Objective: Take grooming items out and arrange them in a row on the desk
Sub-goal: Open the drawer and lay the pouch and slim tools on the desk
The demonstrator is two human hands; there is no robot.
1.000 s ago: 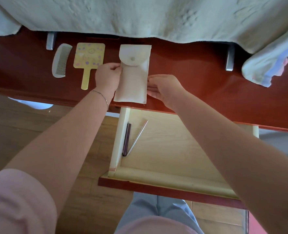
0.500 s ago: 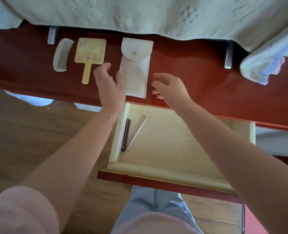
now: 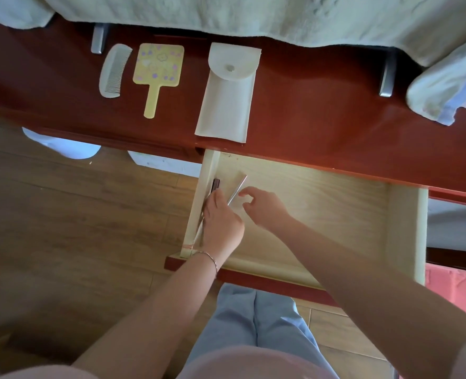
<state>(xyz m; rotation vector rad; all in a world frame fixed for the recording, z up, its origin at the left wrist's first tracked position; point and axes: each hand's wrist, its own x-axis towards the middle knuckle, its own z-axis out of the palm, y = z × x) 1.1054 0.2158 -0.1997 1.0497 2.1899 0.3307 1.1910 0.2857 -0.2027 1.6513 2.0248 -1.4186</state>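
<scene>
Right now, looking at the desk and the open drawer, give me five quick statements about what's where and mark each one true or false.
1. The white comb lies at the left end of the row on the desk. True.
2. The yellow hand mirror is still in the drawer. False: it lies on the desk between the comb and the white pouch.
3. The pouch's flap is open. False: it is folded down over the snap.
4. Both the left hand and the right hand are inside the drawer. True.
5. The silver stick lies on the desk. False: it is in the drawer.
</scene>
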